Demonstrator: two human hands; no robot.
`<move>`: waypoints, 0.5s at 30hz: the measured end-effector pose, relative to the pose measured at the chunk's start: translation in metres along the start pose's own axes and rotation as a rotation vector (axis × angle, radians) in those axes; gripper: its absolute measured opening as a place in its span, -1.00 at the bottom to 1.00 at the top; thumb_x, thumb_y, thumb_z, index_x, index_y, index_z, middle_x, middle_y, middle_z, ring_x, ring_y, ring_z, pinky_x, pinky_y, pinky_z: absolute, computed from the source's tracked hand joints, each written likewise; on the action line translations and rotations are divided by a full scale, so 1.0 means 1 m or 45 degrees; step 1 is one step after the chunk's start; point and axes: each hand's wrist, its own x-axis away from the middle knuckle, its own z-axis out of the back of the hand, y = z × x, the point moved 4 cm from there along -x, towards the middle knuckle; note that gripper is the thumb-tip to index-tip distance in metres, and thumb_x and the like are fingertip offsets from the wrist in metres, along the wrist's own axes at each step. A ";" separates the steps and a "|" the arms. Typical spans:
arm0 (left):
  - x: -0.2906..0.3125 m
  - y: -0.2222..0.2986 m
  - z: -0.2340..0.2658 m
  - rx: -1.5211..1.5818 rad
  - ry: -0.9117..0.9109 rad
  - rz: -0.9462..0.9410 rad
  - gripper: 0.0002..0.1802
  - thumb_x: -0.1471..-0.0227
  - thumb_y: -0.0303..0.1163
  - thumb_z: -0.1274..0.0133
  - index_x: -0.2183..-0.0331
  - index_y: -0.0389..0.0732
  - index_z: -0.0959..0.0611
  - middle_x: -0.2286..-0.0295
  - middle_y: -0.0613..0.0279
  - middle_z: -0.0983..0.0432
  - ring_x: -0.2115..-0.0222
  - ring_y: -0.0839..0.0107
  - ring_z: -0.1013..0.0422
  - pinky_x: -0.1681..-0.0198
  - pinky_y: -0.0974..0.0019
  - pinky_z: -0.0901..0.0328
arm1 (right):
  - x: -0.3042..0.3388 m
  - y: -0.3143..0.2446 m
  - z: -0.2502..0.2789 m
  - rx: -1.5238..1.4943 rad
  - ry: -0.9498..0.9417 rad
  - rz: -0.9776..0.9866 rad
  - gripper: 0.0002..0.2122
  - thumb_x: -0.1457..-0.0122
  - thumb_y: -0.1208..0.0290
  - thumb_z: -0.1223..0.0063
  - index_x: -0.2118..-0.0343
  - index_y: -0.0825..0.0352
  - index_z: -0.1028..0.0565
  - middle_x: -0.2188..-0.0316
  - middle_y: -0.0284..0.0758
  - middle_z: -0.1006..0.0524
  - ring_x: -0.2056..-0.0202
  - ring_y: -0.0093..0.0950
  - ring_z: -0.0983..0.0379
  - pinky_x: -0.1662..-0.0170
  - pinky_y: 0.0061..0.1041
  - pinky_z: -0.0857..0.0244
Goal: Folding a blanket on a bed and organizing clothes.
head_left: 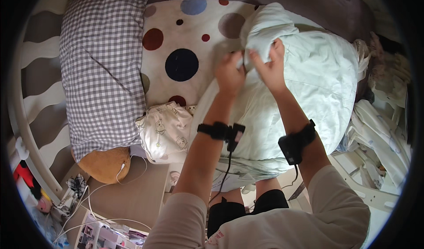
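A pale mint-green quilt [316,79] lies bunched over the right half of the bed, with a folded-up part at its far left corner. My left hand [230,73] is closed on the quilt's left edge, slightly blurred. Just beside it, my right hand [271,68] pinches the raised fold between thumb and fingers. Beneath the quilt, to the left, spreads a white blanket with coloured dots [205,41]. Black straps with small devices and cables sit on both my forearms.
A grey checked pillow [104,63] lies along the bed's left side, by a white wavy-slatted rail [44,105]. Near it are a folded cream cloth with animal drawings [165,132] and a brown rounded cushion [106,165]. White cables [90,200] trail at lower left; clothes [380,125] are piled right.
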 end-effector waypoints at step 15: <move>-0.008 0.080 0.004 0.281 0.129 -0.241 -0.65 0.25 -0.35 -0.09 0.30 -0.22 -0.49 0.27 0.02 -0.31 0.25 0.15 -0.26 0.21 0.27 -0.17 | 0.058 0.008 0.056 0.547 -1.095 -0.292 -0.71 0.11 0.38 -0.01 0.27 0.28 -0.34 0.36 -0.23 -0.42 0.38 -0.26 -0.36 0.29 -0.36 -0.23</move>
